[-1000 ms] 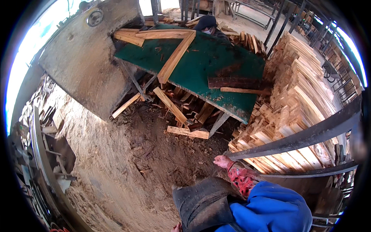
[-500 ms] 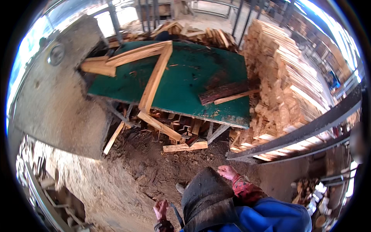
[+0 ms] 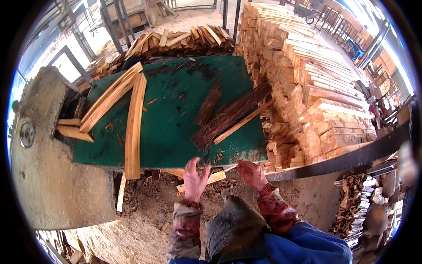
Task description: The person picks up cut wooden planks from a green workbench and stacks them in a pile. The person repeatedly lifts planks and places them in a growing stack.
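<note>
My left hand (image 3: 195,181) reaches toward the near edge of a green-topped table (image 3: 162,127), fingers apart and holding nothing. My right hand (image 3: 252,175) is by the same edge, farther right, with loosely bent fingers and nothing visible in it. Just beyond the hands, on the table's right side, lie a dark bark-covered slab (image 3: 231,115), a shorter piece of bark (image 3: 209,103) and a thin light wood strip (image 3: 241,122). Farther left, a long pale board (image 3: 134,125) overhangs the near edge, meeting other slanted boards (image 3: 107,99) at its far end.
A tall stack of cut boards (image 3: 303,83) borders the table on the right, with a dark metal bar (image 3: 325,160) in front. At left stands a dusty machine panel (image 3: 57,176). Behind the table is a heap of wood pieces (image 3: 193,37); offcuts (image 3: 215,177) lie on the floor below.
Both hands have moved forward from beside my body to the table's near edge. The view has shifted, bringing the table closer. A shorter bark piece now lies apart from the slab.
</note>
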A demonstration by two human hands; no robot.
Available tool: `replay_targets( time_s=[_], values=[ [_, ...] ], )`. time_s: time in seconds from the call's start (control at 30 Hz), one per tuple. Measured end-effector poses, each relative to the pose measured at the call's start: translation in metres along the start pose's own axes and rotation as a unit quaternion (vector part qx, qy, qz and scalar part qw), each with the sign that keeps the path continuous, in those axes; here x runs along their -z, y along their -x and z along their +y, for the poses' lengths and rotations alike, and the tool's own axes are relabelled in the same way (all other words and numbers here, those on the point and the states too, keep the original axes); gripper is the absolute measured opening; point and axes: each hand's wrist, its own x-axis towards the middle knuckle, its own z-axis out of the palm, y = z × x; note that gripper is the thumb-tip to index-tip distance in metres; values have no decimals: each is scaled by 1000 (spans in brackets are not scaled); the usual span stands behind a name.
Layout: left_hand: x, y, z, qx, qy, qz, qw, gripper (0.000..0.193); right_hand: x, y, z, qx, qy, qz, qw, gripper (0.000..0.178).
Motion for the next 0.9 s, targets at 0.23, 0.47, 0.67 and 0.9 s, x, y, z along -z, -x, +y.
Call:
replay_targets(
  time_s=[0.23, 0.47, 0.67, 0.9],
  values=[
    [-58, -143, -11, 40, -182, -6, 982, 48, 47, -89, 31, -16, -10, 121, 993, 38],
    [-112, -205, -7, 106, -217, -48, 969, 86, 72, -138, 27, -45, 224, 219, 949, 64],
    [-155, -200, 13, 25, -193, -111, 975, 94, 69, -173, 30, -31, 233, 237, 943, 69],
    [-148, -178, 45, 52, -156, -185, 969, 91, 71, -173, 28, 4, 245, 192, 950, 64]
  ],
)
